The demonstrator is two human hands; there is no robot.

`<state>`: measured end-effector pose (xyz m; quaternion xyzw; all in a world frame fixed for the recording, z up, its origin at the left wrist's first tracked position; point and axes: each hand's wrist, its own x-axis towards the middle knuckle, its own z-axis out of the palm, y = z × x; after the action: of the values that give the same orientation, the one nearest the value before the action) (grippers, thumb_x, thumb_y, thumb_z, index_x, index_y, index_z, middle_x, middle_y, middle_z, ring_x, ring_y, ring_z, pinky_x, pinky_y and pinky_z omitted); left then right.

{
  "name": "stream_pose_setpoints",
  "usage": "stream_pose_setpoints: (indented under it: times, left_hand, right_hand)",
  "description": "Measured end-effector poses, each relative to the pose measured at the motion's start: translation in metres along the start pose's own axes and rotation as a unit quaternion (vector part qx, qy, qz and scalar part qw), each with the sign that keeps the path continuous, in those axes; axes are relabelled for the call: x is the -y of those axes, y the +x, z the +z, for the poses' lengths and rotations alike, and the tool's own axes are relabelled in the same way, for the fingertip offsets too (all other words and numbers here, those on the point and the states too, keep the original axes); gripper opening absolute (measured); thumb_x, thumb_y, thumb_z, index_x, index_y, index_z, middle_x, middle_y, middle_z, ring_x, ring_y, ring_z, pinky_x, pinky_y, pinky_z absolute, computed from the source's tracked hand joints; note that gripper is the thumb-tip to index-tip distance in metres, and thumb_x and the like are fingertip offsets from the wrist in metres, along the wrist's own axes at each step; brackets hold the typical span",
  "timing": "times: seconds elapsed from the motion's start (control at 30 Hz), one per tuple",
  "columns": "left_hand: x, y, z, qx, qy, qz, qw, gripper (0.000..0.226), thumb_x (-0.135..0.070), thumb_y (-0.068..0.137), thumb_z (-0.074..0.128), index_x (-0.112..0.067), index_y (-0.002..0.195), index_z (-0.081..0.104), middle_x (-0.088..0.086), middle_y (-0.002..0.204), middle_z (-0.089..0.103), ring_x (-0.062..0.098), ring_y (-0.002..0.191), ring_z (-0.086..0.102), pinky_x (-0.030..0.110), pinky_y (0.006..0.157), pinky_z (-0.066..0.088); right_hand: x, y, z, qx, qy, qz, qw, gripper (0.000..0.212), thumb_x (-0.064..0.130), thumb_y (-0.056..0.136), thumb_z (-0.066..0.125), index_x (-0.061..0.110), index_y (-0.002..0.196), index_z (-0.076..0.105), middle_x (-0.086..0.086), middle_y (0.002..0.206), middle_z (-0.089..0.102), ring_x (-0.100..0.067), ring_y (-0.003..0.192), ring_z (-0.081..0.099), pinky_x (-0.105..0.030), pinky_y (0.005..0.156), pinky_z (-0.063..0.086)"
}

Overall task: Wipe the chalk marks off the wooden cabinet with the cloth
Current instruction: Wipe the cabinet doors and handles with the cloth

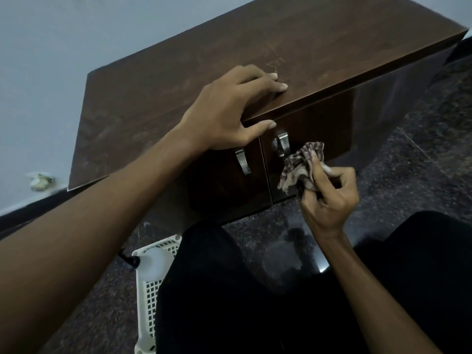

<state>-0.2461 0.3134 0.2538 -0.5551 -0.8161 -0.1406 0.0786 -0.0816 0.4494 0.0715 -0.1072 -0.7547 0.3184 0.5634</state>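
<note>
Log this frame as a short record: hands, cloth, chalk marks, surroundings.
left hand: rests on the cabinet top's front edge, fingers on top, thumb on the front
right hand: grips the crumpled cloth before the right door, near its handle
chalk marks: faint, on the top just beyond the left fingertips
cloth contact: cannot tell if it touches the door
floor: white basket at lower left

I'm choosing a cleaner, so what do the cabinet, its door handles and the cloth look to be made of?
The cabinet looks like dark wood or wood-look laminate: grain streaks on top, glossier doors. The door handles seem brushed silvery metal, by their dull sheen. The cloth is thin woven fabric, perhaps cotton: striped, crumpled, frayed threads at one edge.
</note>
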Motion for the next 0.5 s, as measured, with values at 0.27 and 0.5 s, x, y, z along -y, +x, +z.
stream_pose_setpoints:
  times: [0.27, 0.5]
  left_hand:
    - [0.000, 0.002, 0.003, 0.001, 0.008, 0.003, 1.000, 0.056, -0.048, 0.092, 0.069, -0.023, 0.141, 0.059, 0.000, 0.144, 0.058, 0.017, 0.134, 0.054, 0.047, 0.100, 0.054]
    - [0.003, 0.001, 0.002, -0.007, 0.001, 0.001, 1.000, 0.055, -0.048, 0.091, 0.070, -0.024, 0.139, 0.061, -0.003, 0.142, 0.060, 0.016, 0.133, 0.055, 0.047, 0.099, 0.054]
  right_hand:
    - [0.010, 0.001, 0.014, 0.064, -0.010, -0.008, 0.998, 0.032, 0.007, 0.092, 0.069, 0.005, 0.124, 0.066, -0.014, 0.090, 0.058, -0.026, 0.074, 0.058, -0.038, 0.058, 0.055]
    - [0.008, -0.008, 0.033, 0.047, 0.016, 0.117, 0.992, 0.009, -0.006, 0.082, 0.061, -0.009, 0.079, 0.069, -0.018, 0.085, 0.055, -0.008, 0.077, 0.045, -0.021, 0.055, 0.043]
